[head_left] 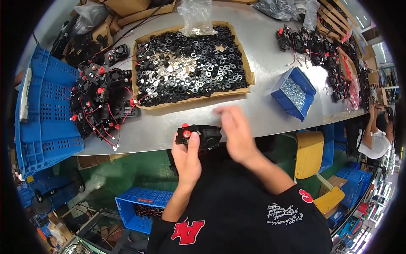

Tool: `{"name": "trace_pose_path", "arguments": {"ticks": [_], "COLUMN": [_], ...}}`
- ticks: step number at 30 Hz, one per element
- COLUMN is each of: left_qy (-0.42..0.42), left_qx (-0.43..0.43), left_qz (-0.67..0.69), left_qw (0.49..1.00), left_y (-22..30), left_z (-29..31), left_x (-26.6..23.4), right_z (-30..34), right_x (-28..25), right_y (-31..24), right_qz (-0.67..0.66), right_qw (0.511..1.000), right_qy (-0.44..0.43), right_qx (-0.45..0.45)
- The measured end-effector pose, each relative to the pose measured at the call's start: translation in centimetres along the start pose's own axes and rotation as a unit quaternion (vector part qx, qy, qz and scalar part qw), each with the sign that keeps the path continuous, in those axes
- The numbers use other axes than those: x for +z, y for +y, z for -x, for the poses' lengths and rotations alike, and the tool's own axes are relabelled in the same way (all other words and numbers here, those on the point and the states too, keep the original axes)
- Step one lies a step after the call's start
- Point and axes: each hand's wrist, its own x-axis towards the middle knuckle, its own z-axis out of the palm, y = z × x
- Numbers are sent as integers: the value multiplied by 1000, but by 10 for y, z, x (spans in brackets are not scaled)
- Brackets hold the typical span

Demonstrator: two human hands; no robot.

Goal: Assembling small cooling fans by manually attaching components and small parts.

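L hand grips blk unit, can't tell R hand; carton: washers; blue bin: metal pcs.

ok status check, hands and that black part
Left hand gripping black part. Right hand blurred beside it, grip unclear. Cardboard tray beyond, not in the way.

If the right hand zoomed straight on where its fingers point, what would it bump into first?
Probably the near edge of the shallow cardboard tray holding black rings. The right hand points forward and a little left, but it's blurred, and it might pass above the edge.
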Motion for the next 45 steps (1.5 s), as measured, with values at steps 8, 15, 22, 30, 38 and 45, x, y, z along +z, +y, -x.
{"name": "trace_pose_path", "arguments": {"ticks": [8, 15, 22, 30, 38, 45], "left_qy": [-81, -174, -156, -161, -166, -164], "left_qx": [-127, -207, -147, -143, -147, -169], "left_qz": [45, 84, 25, -10, -12, 0], "left_qw": [988, 959, 977, 977, 975, 972], "left_y": [13, 10, 11, 11, 10, 11], "left_z": [-11, -3, 1, -1, -5, -9], "left_x": [-20, -25, -16, -7, -5, -4], "right_z": [-125, -145, -94, -21, -13, 19], "right_x": [-56, -49, -46, -36, -36, -38], "right_y": [16, 9, -16, -26, -14, -1], "right_qz": [395, 431, 55, -57, 50, 72], "right_qw": [909, 892, 993, 950, 976, 981], "right_qy": [-80, -131, -95, -280, -207, -160], "right_qx": [-105, -24, 43, 129, 44, -82]}}
